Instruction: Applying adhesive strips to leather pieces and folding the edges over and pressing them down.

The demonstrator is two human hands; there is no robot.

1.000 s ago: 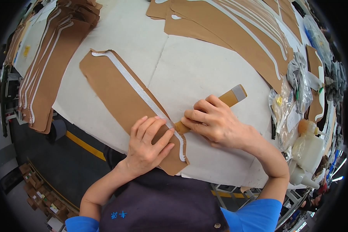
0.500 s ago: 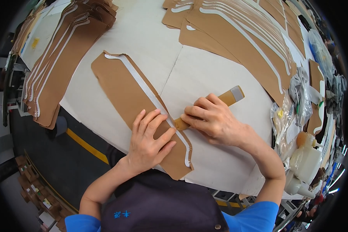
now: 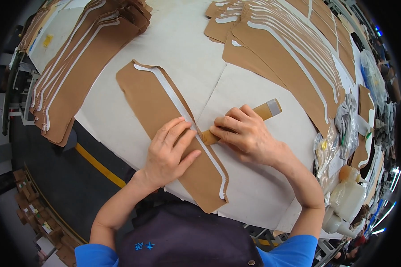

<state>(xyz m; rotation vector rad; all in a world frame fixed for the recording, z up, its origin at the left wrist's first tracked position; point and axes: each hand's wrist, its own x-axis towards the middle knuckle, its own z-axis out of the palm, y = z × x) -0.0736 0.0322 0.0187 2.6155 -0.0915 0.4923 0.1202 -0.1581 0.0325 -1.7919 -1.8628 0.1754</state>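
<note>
A long brown panel, looking like leather, lies slanted on the table, with a white strip along its right edge. Part of that edge stands up or is folded over. My left hand rests flat on the panel's middle, fingers stretched out, tips at the white strip. In my right hand is a flat tan bar with a grey band near its far end. My fingers are wrapped round the bar, and its near end touches the panel's edge beside my left fingertips.
Stacked brown panels with white strips lie at the far left and far right of the pale table. Along the right side are clear plastic bags and a whitish plastic bottle. Beyond the table's left edge is dark floor with a yellow line.
The panel and the table's contents appear slightly further right in view. My left hand has slid up along the panel a little, its fingers drawn closer together. The bar stays against the edge.
</note>
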